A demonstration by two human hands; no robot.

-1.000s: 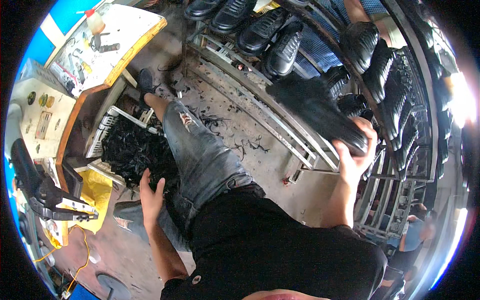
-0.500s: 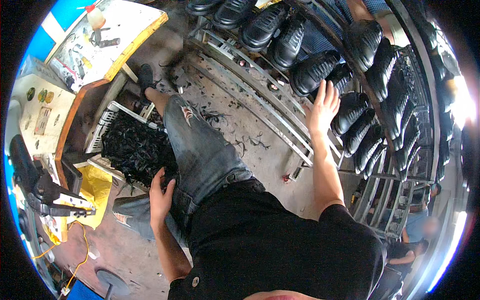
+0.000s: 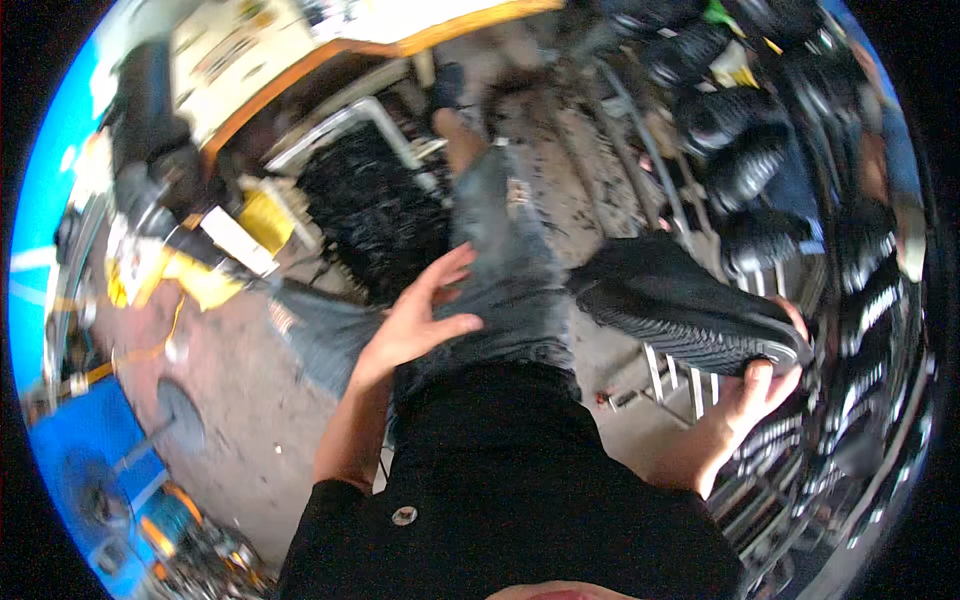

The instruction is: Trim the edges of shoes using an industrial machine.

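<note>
My right hand (image 3: pixel 762 388) is closed around one end of a black shoe (image 3: pixel 690 305), thumb on the near side and fingers over the far side. The shoe lies on its side in the air, its ridged sole edge facing toward me and its other end pointing left over my knee. My left hand (image 3: pixel 425 315) hovers over my lap, empty, with thumb and fingers apart. A gap separates it from the shoe. Motion blur softens much of the scene.
A metal rack (image 3: pixel 680 395) bearing several black shoes (image 3: pixel 745 165) stands at the right. Ahead, a crate (image 3: pixel 345 118) holds black scraps (image 3: pixel 375 210) beside a bench with an orange edge (image 3: pixel 290 85). A dark machine arm (image 3: pixel 165 190) and yellow bag (image 3: pixel 200 280) are left.
My right hand has closed on a shoe and brought it off the rack toward my lap. My left hand has risen and moved right. The view has swung to the right.
</note>
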